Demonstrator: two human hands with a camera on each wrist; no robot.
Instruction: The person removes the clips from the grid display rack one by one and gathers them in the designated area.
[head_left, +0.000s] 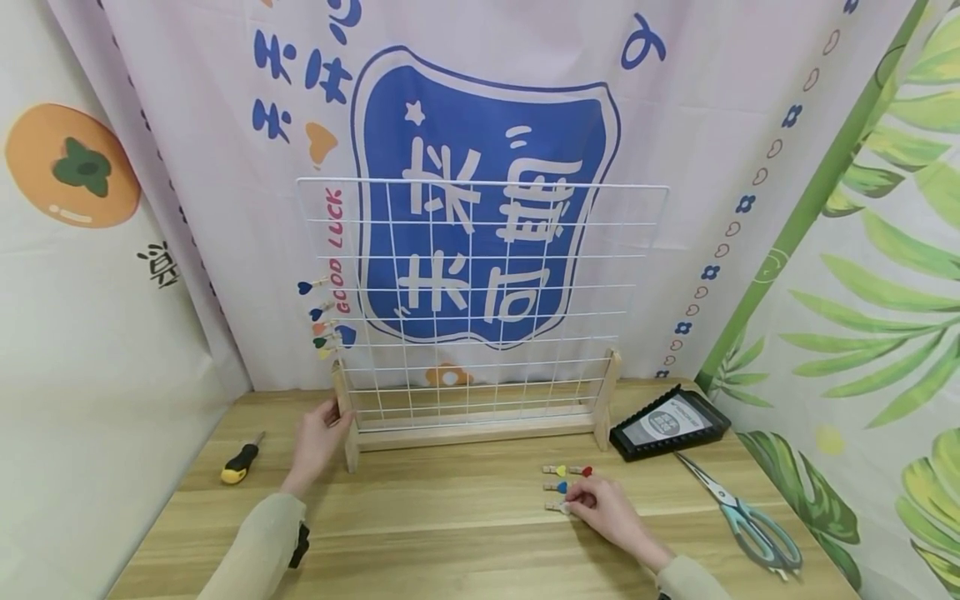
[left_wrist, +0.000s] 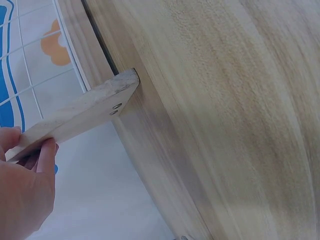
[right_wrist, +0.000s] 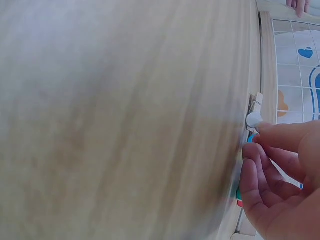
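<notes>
A white wire grid [head_left: 480, 182] stands upright in a wooden base with a crossbar [head_left: 480, 430]. My left hand [head_left: 318, 437] grips the base's left wooden post [left_wrist: 82, 112], thumb and fingers on opposite sides. On the table to the right, my right hand [head_left: 611, 512] pinches the end of a small clothespin with a white heart [right_wrist: 254, 119]. Just beyond it lie clothespins with a blue heart [head_left: 561, 487], a yellow heart [head_left: 559, 471] and a red heart [head_left: 585, 472]. Several more heart clothespins [head_left: 318, 314] are clipped along the grid's left edge.
A black-and-yellow screwdriver [head_left: 242, 462] lies at the left of the wooden table [head_left: 420, 533]. At the right are a black holder with a label [head_left: 670, 421] and scissors with teal handles [head_left: 750, 525]. A printed curtain [head_left: 487, 108] hangs behind the grid.
</notes>
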